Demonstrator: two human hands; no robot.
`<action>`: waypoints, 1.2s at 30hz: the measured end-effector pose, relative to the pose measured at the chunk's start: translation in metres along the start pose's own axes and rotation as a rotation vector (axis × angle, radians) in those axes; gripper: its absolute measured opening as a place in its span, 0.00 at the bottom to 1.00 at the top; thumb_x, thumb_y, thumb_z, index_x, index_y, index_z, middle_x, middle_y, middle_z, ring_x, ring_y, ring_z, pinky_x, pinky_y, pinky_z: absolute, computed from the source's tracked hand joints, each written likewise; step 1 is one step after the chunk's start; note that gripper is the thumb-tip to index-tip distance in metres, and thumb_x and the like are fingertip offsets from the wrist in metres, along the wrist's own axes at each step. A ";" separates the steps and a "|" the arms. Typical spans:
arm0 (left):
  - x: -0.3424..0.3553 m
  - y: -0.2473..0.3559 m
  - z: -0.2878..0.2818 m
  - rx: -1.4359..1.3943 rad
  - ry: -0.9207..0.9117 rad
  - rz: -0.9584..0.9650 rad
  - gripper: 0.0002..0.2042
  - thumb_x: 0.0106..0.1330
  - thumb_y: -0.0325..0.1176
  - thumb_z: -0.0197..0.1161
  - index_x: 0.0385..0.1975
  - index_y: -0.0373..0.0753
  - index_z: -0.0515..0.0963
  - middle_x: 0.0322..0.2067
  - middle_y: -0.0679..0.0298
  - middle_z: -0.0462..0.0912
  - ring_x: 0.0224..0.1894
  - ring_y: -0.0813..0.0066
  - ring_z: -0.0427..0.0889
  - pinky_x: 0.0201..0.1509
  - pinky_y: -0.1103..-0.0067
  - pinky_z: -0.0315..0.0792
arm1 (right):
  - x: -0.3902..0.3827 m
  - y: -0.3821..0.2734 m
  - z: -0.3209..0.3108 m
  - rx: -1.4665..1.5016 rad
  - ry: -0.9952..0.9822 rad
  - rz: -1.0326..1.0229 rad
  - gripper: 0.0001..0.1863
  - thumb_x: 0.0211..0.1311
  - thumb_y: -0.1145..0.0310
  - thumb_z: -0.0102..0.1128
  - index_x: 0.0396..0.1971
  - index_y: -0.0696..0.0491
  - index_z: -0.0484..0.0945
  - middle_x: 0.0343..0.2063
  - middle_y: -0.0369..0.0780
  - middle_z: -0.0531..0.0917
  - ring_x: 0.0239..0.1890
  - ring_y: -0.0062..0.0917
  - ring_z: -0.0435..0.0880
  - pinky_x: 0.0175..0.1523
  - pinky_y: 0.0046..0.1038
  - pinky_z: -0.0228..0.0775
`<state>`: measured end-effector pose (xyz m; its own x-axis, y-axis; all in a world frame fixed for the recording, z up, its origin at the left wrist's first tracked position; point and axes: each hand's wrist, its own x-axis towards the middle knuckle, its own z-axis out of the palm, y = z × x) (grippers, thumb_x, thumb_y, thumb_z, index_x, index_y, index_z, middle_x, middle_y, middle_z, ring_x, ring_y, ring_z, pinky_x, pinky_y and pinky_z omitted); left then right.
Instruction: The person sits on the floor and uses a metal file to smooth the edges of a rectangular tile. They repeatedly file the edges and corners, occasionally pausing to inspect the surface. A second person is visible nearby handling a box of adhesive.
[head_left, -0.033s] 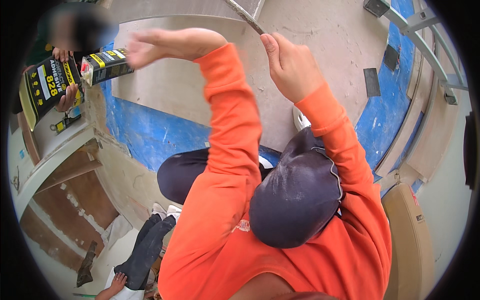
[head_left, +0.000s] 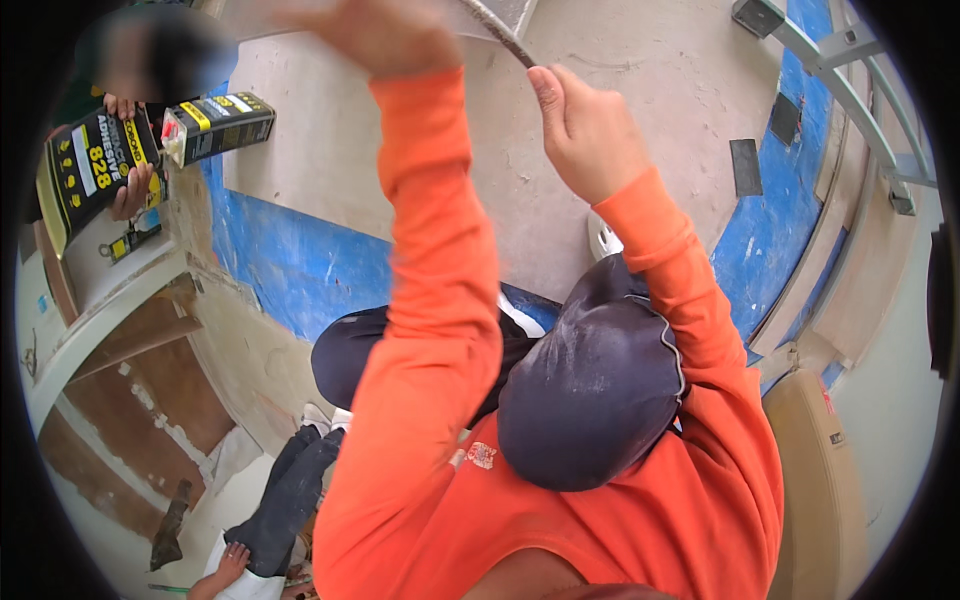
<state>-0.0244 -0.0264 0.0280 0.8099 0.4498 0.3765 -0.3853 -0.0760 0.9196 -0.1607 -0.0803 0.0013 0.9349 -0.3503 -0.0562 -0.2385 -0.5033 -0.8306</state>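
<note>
My right hand (head_left: 597,140) is closed around one end of a narrow, dark, speckled stick (head_left: 497,31). The stick slants up and left out of the picture, so its far end is hidden. Motion blurs my left hand (head_left: 390,35) at the top edge; its fingers seem stretched out leftward, with nothing seen in them. Below both hands lies a dusty, pale board (head_left: 650,110). A second panel (head_left: 370,25) shows at the top, partly behind my left hand.
At left, a person's hands hold a black-and-yellow adhesive tin (head_left: 95,165); another tin (head_left: 230,125) stands beside it. Blue sheeting (head_left: 290,260) borders the board. A metal ladder (head_left: 850,100) is at upper right, a cardboard box (head_left: 815,470) at lower right. Another person's legs (head_left: 290,490) show at lower left.
My left hand has risen from beside the standing tin to the top edge, moving up and slightly right. The right hand and stick have hardly moved.
</note>
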 end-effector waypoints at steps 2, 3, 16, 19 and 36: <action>0.007 0.006 0.008 0.080 -0.391 0.195 0.22 0.75 0.48 0.52 0.56 0.35 0.75 0.53 0.52 0.79 0.56 0.57 0.78 0.67 0.62 0.61 | 0.004 0.000 0.000 -0.009 0.013 0.014 0.23 0.78 0.52 0.42 0.31 0.54 0.78 0.20 0.53 0.80 0.27 0.56 0.80 0.32 0.52 0.72; 0.015 0.007 0.015 0.161 -0.518 0.349 0.21 0.75 0.47 0.52 0.53 0.37 0.78 0.51 0.53 0.82 0.55 0.57 0.80 0.68 0.61 0.60 | 0.008 0.000 -0.001 0.033 0.050 -0.036 0.23 0.78 0.53 0.43 0.32 0.55 0.78 0.20 0.53 0.79 0.27 0.56 0.78 0.32 0.50 0.70; 0.048 -0.012 0.024 0.694 -0.703 1.071 0.23 0.76 0.45 0.43 0.45 0.39 0.86 0.49 0.55 0.86 0.57 0.48 0.80 0.77 0.54 0.45 | 0.026 0.003 -0.007 0.073 0.110 -0.152 0.21 0.78 0.57 0.46 0.33 0.58 0.78 0.21 0.54 0.77 0.27 0.56 0.75 0.31 0.47 0.65; 0.051 -0.011 0.032 0.664 -0.713 1.126 0.23 0.77 0.45 0.43 0.49 0.39 0.85 0.51 0.54 0.85 0.59 0.47 0.79 0.76 0.52 0.45 | 0.032 0.009 -0.004 0.061 0.100 -0.145 0.19 0.77 0.58 0.46 0.34 0.58 0.79 0.22 0.54 0.77 0.28 0.55 0.76 0.31 0.48 0.66; 0.050 -0.003 0.027 0.857 -0.788 1.081 0.30 0.79 0.50 0.34 0.53 0.33 0.81 0.53 0.50 0.83 0.61 0.48 0.77 0.71 0.60 0.57 | 0.025 0.007 -0.013 0.031 -0.070 -0.011 0.20 0.78 0.57 0.48 0.30 0.55 0.77 0.18 0.52 0.75 0.22 0.53 0.75 0.25 0.46 0.63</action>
<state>0.0292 -0.0273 0.0468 0.4528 -0.6800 0.5767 -0.7746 -0.6203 -0.1233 -0.1423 -0.1032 0.0015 0.9537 -0.2887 -0.0845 -0.2211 -0.4821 -0.8478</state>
